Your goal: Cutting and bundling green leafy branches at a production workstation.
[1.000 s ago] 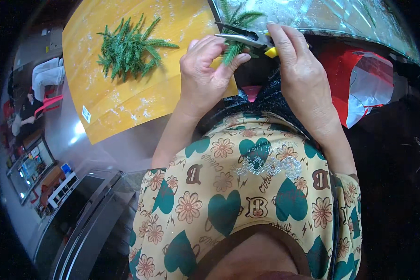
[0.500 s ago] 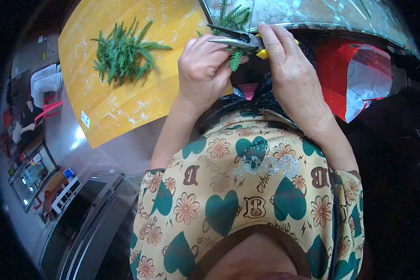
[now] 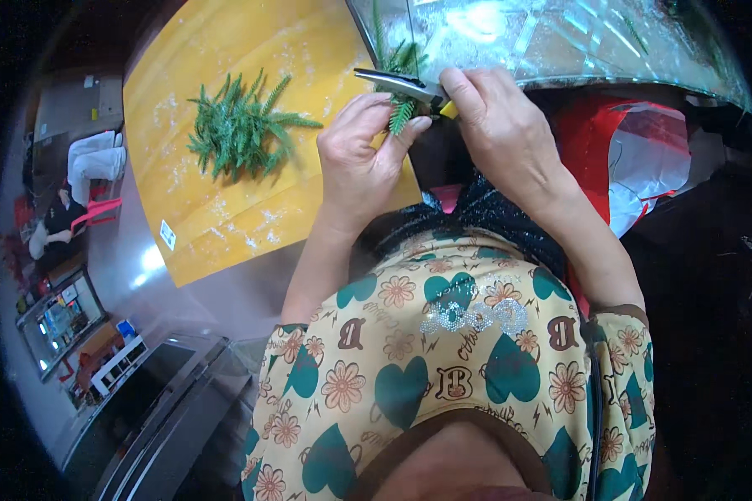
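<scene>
A needle-leaved green sprig (image 3: pixel 402 115) is pinched between the thumb and fingers of my left hand (image 3: pixel 361 154). My right hand (image 3: pixel 505 125) grips a pair of pliers (image 3: pixel 403 85) with yellow handles, mostly covered by my fingers. The pliers' metal jaws lie across the sprig, just above my left fingertips, and look nearly together. Whether they bite on a stem or a wire cannot be made out. More green needles show beyond the jaws. To the left, a pile of similar green sprigs (image 3: pixel 238 134) rests on a yellow board (image 3: pixel 226 238).
White flecks are scattered over the board. A glass-topped surface (image 3: pixel 551 37) stands beyond my hands, with a red bag (image 3: pixel 585 150) with a pale lining below it at the right. Far left, a person in white trousers (image 3: pixel 96 163) is near a pink-red stool (image 3: pixel 99 213).
The pliers' jaws stood apart before and have come nearly together across the sprig. My right hand has moved slightly left and down. The whole view has shifted a little.
</scene>
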The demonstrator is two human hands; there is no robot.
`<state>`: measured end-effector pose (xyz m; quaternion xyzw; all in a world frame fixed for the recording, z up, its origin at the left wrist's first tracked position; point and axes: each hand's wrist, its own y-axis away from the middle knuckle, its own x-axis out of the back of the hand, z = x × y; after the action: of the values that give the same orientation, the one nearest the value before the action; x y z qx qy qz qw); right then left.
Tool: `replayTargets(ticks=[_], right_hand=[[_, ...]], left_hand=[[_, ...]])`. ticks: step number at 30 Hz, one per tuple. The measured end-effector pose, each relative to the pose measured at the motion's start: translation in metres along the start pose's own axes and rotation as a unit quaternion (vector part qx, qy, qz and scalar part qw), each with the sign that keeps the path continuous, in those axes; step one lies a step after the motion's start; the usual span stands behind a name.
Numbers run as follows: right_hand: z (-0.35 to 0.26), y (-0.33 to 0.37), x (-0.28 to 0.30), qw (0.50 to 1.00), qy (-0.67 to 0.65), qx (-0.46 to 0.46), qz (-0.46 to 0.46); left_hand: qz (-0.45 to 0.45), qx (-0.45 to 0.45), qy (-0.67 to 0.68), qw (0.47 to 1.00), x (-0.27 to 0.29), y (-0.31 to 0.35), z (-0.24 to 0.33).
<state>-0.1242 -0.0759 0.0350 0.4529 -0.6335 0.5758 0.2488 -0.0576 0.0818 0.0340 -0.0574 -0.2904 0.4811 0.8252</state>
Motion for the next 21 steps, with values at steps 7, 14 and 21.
replayTargets(ticks=[7,14,21], right_hand=[[0.012,-0.008,-0.007,1.0,-0.019,0.002,-0.015],[0.027,-0.015,0.012,0.987,-0.152,-0.047,0.011],[0.11,-0.032,0.049,0.94,-0.129,-0.313,0.041]], left_hand=[[-0.021,0.036,-0.097,0.994,0.005,-0.008,0.003],[0.041,0.174,0.156,0.971,0.024,-0.008,0.005],[0.257,-0.068,-0.243,0.933,0.132,-0.007,0.002]])
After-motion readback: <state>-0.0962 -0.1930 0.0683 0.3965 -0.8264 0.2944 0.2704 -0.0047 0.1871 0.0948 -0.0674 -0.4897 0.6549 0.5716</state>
